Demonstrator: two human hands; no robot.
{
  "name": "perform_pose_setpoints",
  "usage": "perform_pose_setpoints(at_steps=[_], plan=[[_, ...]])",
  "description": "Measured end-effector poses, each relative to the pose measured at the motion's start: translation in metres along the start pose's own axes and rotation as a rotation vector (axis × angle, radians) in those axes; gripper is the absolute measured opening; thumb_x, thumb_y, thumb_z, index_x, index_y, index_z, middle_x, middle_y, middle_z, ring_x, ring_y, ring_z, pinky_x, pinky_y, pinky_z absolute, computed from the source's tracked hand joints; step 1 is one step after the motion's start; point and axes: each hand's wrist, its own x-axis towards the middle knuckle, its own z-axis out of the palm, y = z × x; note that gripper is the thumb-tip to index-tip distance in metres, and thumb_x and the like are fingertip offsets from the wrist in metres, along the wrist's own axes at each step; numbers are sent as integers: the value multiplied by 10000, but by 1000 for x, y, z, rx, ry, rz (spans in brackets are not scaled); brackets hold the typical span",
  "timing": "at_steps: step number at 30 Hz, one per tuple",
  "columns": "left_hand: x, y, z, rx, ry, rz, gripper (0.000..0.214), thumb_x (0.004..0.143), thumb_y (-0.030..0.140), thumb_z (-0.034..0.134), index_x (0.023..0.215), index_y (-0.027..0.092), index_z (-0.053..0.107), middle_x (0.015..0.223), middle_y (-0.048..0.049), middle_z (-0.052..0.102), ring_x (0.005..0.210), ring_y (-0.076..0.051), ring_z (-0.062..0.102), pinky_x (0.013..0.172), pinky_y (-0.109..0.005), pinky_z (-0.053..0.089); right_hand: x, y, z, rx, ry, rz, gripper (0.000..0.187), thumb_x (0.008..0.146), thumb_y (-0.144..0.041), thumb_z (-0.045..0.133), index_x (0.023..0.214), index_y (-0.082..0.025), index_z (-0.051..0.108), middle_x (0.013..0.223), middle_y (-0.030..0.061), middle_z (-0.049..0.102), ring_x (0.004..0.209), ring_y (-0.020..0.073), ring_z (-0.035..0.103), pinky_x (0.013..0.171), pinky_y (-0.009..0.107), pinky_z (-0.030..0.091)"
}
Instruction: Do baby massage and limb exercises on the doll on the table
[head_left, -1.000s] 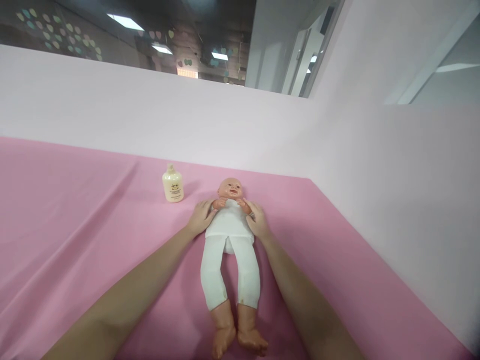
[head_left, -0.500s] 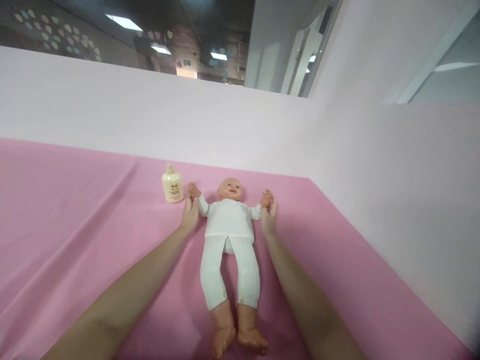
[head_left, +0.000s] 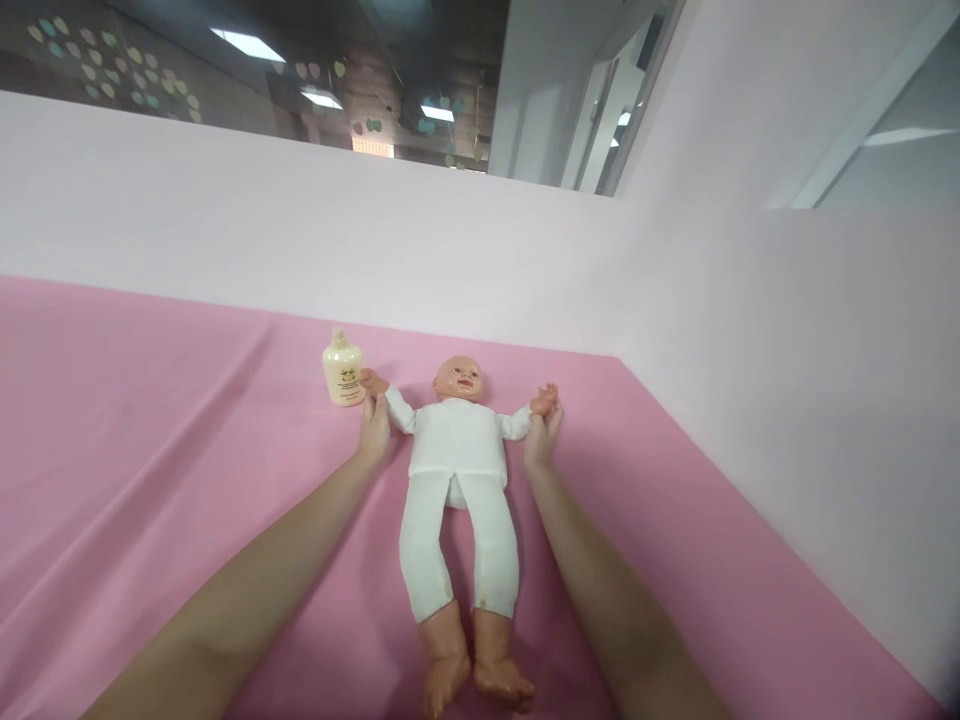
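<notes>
Head camera: what lies before the wearer?
– A white-clad baby doll (head_left: pixel 457 440), on its back on a pink sheet (head_left: pixel 112 430), bare feet (head_left: pixel 446 668) nearest.
– And the fingers?
– Those of the left hand (head_left: pixel 374 428) curl round one doll wrist, those of the right hand (head_left: pixel 543 435) round the other, the doll's arms spread sideways.
– Farther off?
– A pale-yellow lotion-style bottle (head_left: pixel 342 374) upright just by the doll's hand on the left, then a white wall (head_left: pixel 450 250) with a glass pane (head_left: pixel 300 60).

From my feed, it looked like an infant-care training room: a baby doll (head_left: pixel 457 440) lay on pink sheeting (head_left: pixel 187 420), and ceiling light panels (head_left: pixel 249 45) showed in the heart-stickered glass pane (head_left: pixel 337 75).
</notes>
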Motion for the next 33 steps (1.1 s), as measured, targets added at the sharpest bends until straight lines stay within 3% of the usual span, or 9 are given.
perform_pose_setpoints(at_steps=[5, 13, 19, 24, 28, 33], plan=[[-20, 22, 8, 154, -166, 217, 465, 993, 582, 476, 1282, 224, 540, 1291, -130, 634, 1232, -284, 606, 1065, -469, 491, -15, -15, 12, -3, -272, -77, 664, 805, -195, 526, 1464, -210, 450, 1570, 118, 483, 1472, 223, 451, 1268, 476, 301], [-31, 42, 13, 472, -370, 514, 432, 1010, 484, 456, 1312, 193, 558, 1285, -143, 637, 1220, -307, 572, 1102, -501, 426, -21, -17, 7, -244, -455, -163, 616, 825, -151, 567, 1435, -231, 527, 1454, 86, 601, 1378, 251, 545, 1216, 473, 401], [-33, 40, 15, 621, -413, 557, 452, 1015, 462, 438, 1361, 191, 542, 1338, -143, 621, 1268, -306, 546, 1134, -513, 408, -22, -24, 8, -515, -608, -312, 690, 781, -77, 502, 1447, -253, 546, 1410, 73, 627, 1321, 269, 561, 1184, 467, 419], [-33, 31, 17, 630, -542, 516, 441, 1010, 482, 453, 1334, 209, 577, 1329, -126, 638, 1255, -310, 562, 1119, -525, 422, -19, -25, 10, -630, -766, -314, 717, 787, -108, 496, 1482, -279, 523, 1389, 62, 640, 1284, 288, 575, 1149, 493, 434], [-32, 31, 16, 570, -504, 503, 464, 1000, 486, 479, 1355, 201, 566, 1332, -135, 641, 1268, -321, 562, 1118, -536, 420, -18, -19, 7, -571, -722, -279, 719, 797, -119, 492, 1497, -283, 502, 1430, 54, 613, 1332, 278, 548, 1186, 491, 406], [-30, 36, 13, 447, -403, 438, 461, 1014, 487, 456, 1348, 181, 544, 1313, -146, 641, 1232, -302, 590, 1100, -499, 442, -19, -9, 4, -382, -565, -164, 700, 852, -187, 516, 1542, -239, 407, 1570, 76, 484, 1473, 251, 437, 1253, 476, 343]])
